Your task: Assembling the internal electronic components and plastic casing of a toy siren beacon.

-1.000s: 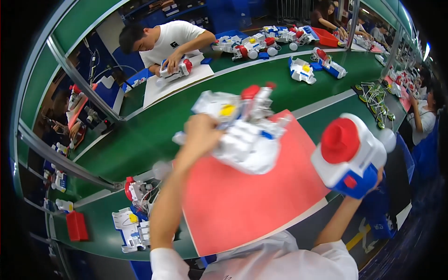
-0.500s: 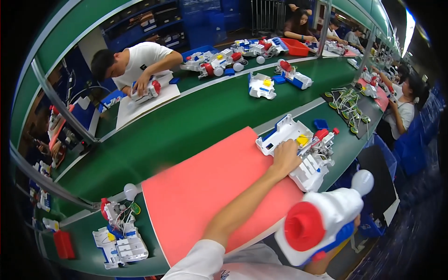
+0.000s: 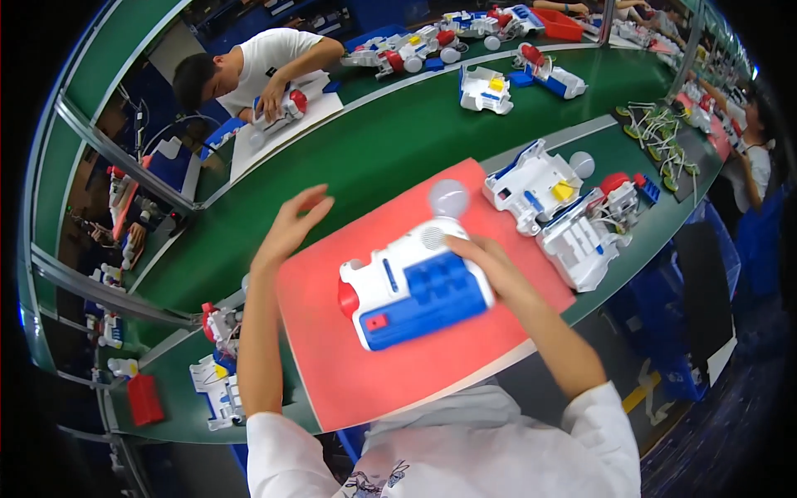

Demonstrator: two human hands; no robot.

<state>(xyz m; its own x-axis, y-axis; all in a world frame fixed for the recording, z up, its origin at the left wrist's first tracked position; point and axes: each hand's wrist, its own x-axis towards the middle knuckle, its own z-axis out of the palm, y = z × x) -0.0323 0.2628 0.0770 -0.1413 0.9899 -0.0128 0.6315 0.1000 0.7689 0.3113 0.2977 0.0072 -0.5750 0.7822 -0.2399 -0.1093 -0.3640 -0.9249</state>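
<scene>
Toy unit (image 3: 415, 286), just one, is over one pink mat (image 3: 365, 382), can't tell if touching. Right hand (image 3: 491, 264) grips its right end, thumb on top; left hand (image 3: 292, 224)'s empty, fingers loosely spread. Two white shell halves (image 3: 541, 177) lie rightward.

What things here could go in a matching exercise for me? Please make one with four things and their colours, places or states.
1. Toy over the pink sheet
2. Person's left hand
3. Person's right hand
4. Green discs with pale wires

A. Thumb resting on the toy
B. On the dark mat, toward the right
C. White, blue and red
D. Raised, fingers apart, holding nothing

Pairs: 1-C, 2-D, 3-A, 4-B
</scene>
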